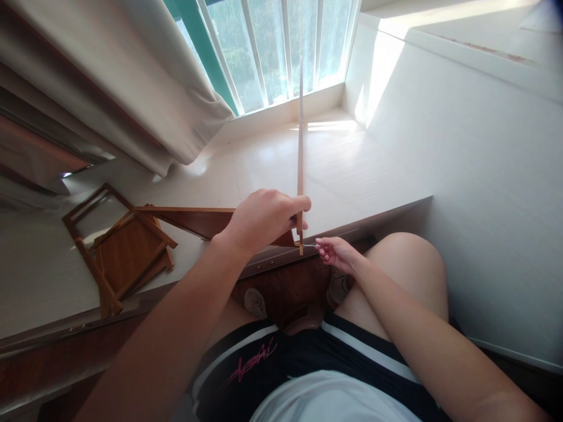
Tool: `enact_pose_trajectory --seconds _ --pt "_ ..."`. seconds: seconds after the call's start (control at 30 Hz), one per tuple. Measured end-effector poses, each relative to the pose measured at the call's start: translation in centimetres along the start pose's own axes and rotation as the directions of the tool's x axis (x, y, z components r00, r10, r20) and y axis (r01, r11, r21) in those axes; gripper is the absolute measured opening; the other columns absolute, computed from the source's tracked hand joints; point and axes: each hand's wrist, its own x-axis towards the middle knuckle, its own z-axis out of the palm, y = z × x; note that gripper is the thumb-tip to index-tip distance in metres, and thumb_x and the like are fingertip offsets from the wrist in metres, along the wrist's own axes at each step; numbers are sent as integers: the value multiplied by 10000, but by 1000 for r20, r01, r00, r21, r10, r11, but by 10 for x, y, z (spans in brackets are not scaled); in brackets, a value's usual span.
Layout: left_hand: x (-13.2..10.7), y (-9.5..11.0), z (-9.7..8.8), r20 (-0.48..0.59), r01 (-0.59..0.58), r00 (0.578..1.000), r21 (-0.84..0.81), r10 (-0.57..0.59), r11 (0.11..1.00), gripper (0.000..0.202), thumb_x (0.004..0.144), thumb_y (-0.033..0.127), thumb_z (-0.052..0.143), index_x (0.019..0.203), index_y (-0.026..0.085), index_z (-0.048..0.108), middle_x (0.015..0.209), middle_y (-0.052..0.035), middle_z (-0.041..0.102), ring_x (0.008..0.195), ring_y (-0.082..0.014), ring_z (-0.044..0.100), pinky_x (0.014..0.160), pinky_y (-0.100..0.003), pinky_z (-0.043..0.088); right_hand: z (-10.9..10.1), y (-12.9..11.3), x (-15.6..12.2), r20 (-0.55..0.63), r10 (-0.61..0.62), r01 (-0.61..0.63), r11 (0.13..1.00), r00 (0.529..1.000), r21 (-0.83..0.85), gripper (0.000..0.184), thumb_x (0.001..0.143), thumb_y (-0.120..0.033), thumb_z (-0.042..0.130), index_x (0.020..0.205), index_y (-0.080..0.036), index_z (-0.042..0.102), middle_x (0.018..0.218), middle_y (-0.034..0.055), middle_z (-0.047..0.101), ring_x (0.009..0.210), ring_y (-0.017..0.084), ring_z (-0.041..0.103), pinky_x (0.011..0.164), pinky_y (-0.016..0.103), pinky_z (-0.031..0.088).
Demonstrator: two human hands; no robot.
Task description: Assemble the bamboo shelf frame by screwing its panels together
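My left hand point(264, 218) is closed around a long thin wooden strip point(300, 140) that stands upright, its lower end resting on the edge of a dark brown wooden board point(352, 225). My right hand point(336, 253) pinches a small thin metal piece point(310, 245) right at the foot of the strip. The board runs across in front of my knees.
Brown wooden frame parts point(118, 246) lie on the pale floor to the left, with another brown panel point(193, 220) behind my left hand. A curtain point(132, 88) hangs at upper left beside a barred window point(281, 47). A white wall point(484, 176) stands at right.
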Motion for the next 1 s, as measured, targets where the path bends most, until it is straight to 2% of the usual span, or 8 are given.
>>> enact_pose_trajectory --seconds 0.1,0.17,0.3,0.4,0.53,0.77,0.87,1.0 --pt "0 0 0 3 -1 1000 8 1 1000 96 816 340 649 847 255 684 658 0 687 599 -162 632 535 -253 347 2 3 -4 -63 -159 148 976 985 -159 297 825 -460 596 830 -163 609 597 13 601 418 94 460 372 206 320" --pt "0 0 0 3 0 1000 13 0 1000 100 814 345 649 841 255 684 652 -1 684 590 -163 625 532 -255 340 2 6 -10 -113 -333 279 899 936 -338 275 850 -438 552 915 -177 612 631 6 619 429 105 472 384 218 331" --pt "0 1 -1 10 6 1000 14 -6 1000 103 825 340 634 839 250 684 647 -4 684 590 -166 623 537 -258 340 0 7 -25 23 -655 478 527 755 -703 231 822 -253 572 1036 -210 646 758 7 671 589 138 544 598 279 462" --pt "0 2 -1 11 13 1000 2 -13 1000 96 825 327 633 851 249 683 665 -6 698 608 -171 635 549 -258 354 0 4 -31 119 -713 497 348 691 -795 212 834 -248 593 1025 -225 681 865 27 694 643 156 557 668 311 476" --pt "-1 3 -2 -10 21 1000 -62 -22 998 83 818 305 635 845 241 679 694 -7 718 625 -164 639 568 -252 375 1 1 -30 137 -755 507 284 642 -814 157 853 -293 620 960 -232 718 892 48 705 732 194 608 709 333 487" --pt "0 3 -1 8 26 1000 -28 -26 999 67 821 302 635 838 249 674 690 6 713 629 -161 643 558 -244 374 1 5 -25 36 -743 497 411 669 -764 171 817 -377 667 829 -223 741 813 49 729 752 215 639 714 344 485" --pt "0 3 0 0 17 1000 -40 -17 999 70 830 295 626 839 241 668 696 3 712 641 -156 649 559 -236 379 5 9 -23 -68 -634 446 612 770 -653 227 775 -410 692 689 -200 693 627 20 657 582 169 565 572 302 436" --pt "0 3 0 -5 13 1000 -54 -13 998 65 824 288 636 835 235 672 701 4 716 647 -155 652 566 -235 383 9 10 -17 -125 -347 307 916 930 -258 248 704 -371 728 604 -173 617 486 -22 512 423 95 396 417 242 278"
